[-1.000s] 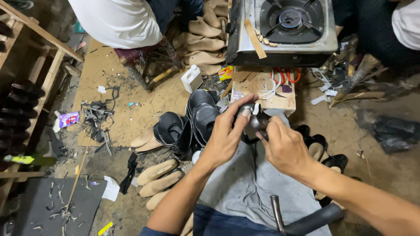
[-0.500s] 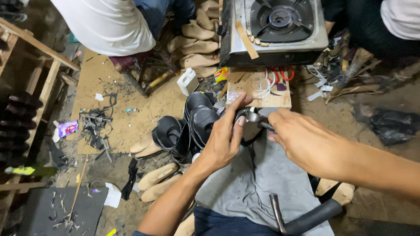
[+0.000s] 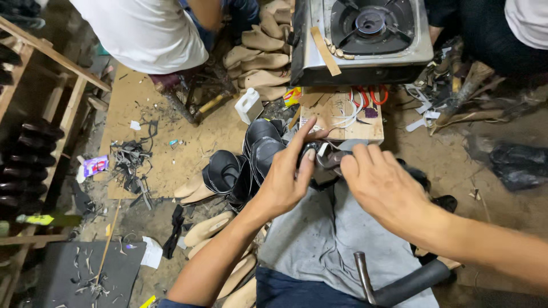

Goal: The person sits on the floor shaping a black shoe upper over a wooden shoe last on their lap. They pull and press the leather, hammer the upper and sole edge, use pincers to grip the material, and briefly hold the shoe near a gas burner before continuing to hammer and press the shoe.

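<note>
Hands meet over a grey cloth point(image 3: 319, 239) on the person's lap. Left hand point(image 3: 285, 179) has its fingers closed around a dark shoe part point(image 3: 326, 162), thumb on top. Right hand point(image 3: 382, 185) lies on the part's right end with fingers bent; whether they grip it I cannot tell. Black shoe uppers point(image 3: 251, 157) stand just left. Gas stove point(image 3: 365, 40) is far, hammer point(image 3: 394, 282) near.

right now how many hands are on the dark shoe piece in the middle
2: the left hand grips its near-left side, the right hand covers its right end. Part of the dark shoe piece is hidden under them.
</note>
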### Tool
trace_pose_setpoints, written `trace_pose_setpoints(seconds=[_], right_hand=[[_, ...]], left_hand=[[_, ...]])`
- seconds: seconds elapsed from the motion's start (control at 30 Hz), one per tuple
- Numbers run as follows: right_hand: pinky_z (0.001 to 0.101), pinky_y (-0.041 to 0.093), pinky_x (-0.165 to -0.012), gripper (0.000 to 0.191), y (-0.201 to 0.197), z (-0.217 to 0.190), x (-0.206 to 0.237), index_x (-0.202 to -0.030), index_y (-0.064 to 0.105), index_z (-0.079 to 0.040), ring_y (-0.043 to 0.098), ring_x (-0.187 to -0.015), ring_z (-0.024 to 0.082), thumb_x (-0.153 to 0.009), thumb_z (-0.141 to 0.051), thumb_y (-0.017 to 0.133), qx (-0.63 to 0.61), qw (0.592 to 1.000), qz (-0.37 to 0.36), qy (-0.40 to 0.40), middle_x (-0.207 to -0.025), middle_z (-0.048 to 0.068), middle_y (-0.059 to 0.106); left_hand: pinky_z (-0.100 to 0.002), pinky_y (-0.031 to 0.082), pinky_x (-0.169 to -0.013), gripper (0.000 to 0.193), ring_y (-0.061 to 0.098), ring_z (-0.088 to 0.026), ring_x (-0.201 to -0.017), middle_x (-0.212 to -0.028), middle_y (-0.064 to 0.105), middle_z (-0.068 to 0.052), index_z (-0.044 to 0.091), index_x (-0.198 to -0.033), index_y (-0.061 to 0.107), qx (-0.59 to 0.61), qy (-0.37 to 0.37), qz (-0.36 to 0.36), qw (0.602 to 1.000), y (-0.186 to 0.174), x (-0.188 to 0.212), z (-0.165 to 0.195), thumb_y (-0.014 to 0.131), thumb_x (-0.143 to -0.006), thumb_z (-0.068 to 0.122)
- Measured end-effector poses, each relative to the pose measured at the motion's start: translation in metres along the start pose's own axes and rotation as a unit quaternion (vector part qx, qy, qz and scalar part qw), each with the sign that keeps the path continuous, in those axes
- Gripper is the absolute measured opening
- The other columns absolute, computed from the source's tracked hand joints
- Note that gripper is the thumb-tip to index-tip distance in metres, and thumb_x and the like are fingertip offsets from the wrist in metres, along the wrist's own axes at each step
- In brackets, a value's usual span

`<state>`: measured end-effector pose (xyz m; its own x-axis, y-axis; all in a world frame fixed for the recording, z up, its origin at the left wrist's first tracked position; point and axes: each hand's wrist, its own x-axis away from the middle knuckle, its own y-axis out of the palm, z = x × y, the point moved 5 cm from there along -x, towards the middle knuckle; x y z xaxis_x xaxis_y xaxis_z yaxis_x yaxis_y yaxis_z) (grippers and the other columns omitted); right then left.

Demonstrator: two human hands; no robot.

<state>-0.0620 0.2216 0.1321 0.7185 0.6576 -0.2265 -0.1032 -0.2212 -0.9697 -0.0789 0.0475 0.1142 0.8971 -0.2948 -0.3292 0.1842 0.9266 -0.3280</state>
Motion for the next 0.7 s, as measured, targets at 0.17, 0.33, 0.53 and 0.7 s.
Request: trace_pose_setpoints(seconds=[0.17,0.33,0.53,0.7], right_hand=[[0.053,0.047,-0.071,0.024,-0.012,0.014,-0.004,-0.104,0.05,0.0,0.06,-0.085,0.044,-0.088,-0.013,0.064,-0.174,0.977,-0.113,0.039,-0.094,0.02,0.058],[0.0504,0.05,-0.065,0.024,0.023,0.003,-0.003,-0.096,0.051,0.001,0.062,-0.078,0.043,-0.09,-0.016,0.067,-0.143,0.984,-0.006,0.102,-0.089,0.022,0.058],[0.048,0.051,-0.075,0.016,0.03,-0.011,-0.004,-0.091,0.048,0.002,0.059,-0.086,0.041,-0.079,0.004,0.058,-0.07,0.992,0.101,0.004,-0.092,0.022,0.053],[0.0486,0.05,-0.071,0.025,-0.013,-0.001,-0.002,-0.096,0.05,0.004,0.059,-0.083,0.042,-0.072,0.001,0.058,-0.055,0.994,0.021,-0.091,-0.089,0.023,0.054]], left_hand=[[-0.039,0.043,-0.117,0.064,0.063,-0.035,-0.134,-0.146,0.061,-0.023,0.002,-0.163,0.019,-0.026,0.048,-0.002,0.999,0.004,0.007,0.008,0.045,-0.105,-0.002],[-0.039,0.042,-0.118,0.061,0.061,-0.031,-0.136,-0.149,0.06,-0.021,0.002,-0.163,0.02,0.026,0.02,-0.002,0.999,0.0,0.009,0.001,0.046,-0.108,0.001],[-0.037,0.044,-0.113,0.059,0.063,-0.026,-0.125,-0.147,0.063,-0.017,0.002,-0.161,0.025,0.043,-0.051,-0.011,0.998,-0.002,0.004,-0.002,0.048,-0.108,0.007],[-0.039,0.04,-0.118,0.064,0.06,-0.032,-0.137,-0.148,0.061,-0.019,0.004,-0.164,0.016,-0.037,0.036,-0.025,0.998,-0.005,0.009,0.011,0.045,-0.106,0.003]])
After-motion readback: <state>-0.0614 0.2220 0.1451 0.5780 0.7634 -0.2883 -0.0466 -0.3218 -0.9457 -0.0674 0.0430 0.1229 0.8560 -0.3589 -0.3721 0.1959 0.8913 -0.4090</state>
